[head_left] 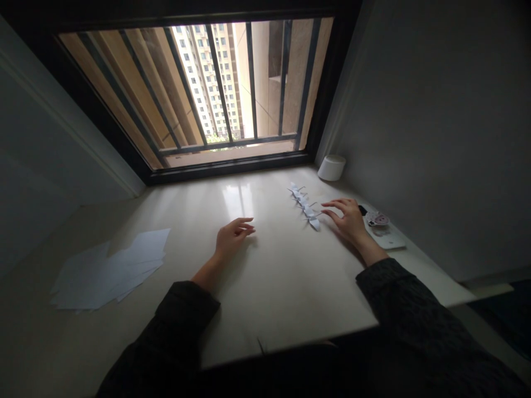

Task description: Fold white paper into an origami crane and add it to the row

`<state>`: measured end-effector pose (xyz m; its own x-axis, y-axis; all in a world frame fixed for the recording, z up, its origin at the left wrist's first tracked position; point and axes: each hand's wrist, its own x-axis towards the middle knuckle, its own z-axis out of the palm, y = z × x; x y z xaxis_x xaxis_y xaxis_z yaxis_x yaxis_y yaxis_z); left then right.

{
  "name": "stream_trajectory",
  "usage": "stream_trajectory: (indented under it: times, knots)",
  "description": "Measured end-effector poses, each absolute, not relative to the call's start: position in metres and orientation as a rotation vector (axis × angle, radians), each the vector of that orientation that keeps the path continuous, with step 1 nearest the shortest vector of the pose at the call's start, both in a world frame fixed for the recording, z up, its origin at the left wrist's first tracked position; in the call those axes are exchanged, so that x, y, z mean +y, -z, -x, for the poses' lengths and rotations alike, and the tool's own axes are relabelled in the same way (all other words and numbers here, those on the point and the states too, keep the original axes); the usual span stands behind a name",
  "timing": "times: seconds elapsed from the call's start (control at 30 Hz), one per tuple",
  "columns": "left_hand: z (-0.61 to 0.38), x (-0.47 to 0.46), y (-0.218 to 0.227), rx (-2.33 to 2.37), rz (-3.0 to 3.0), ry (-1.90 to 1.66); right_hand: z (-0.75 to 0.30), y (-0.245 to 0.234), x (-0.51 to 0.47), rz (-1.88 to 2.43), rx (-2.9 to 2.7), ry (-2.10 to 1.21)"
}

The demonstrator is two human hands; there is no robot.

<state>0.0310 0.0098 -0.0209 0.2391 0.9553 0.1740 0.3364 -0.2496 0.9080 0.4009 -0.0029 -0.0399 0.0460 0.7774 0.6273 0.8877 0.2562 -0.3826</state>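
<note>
Cranes (306,207) are likely needing a light touch: right hand (348,220) is resting beside them, fingers spread, left hand (232,235) loosely curled, empty.

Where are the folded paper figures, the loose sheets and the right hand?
folded paper figures (306,208): head view, middle of row.
loose sheets (112,271): head view, pile's middle.
right hand (350,222): head view, its back.

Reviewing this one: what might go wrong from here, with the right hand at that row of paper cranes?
1. The right hand has fingers spread beside the nearest of the cranes; a small sweep might knock the light row askew.
2. The flat white thing lies by that wrist, close to the right edge of the table; the sleeve might nudge it off.
</note>
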Motion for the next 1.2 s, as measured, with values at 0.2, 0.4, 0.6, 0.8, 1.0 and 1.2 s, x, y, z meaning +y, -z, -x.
stream_trajectory:
  times: [0.2, 0.4, 0.6, 0.8, 1.0, 1.2]
  knots:
    - [-0.032, 0.010, 0.021, 1.245, -1.733, -1.037, -0.384, -0.003, -0.023, 1.526, -1.424, 0.196]
    - [-0.031, 0.007, 0.019, 1.291, -1.783, -1.092, -0.297, -0.047, -0.030, 1.438, -1.720, -0.074]
    - [-0.026, 0.000, 0.008, 1.541, -1.922, -1.063, -0.209, -0.007, -0.017, 1.465, -2.065, -0.232]
    - [-0.017, 0.000, -0.001, 1.709, -2.240, -0.925, -0.195, 0.025, -0.022, 1.362, -2.237, -0.136]
    - [0.074, 0.014, -0.021, 2.120, -2.082, -0.796, -0.198, 0.023, -0.020, 1.355, -2.261, -0.157]
    - [0.159, 0.014, 0.004, 2.776, -1.357, -0.512, -0.197, 0.025, -0.020, 1.350, -2.276, -0.145]
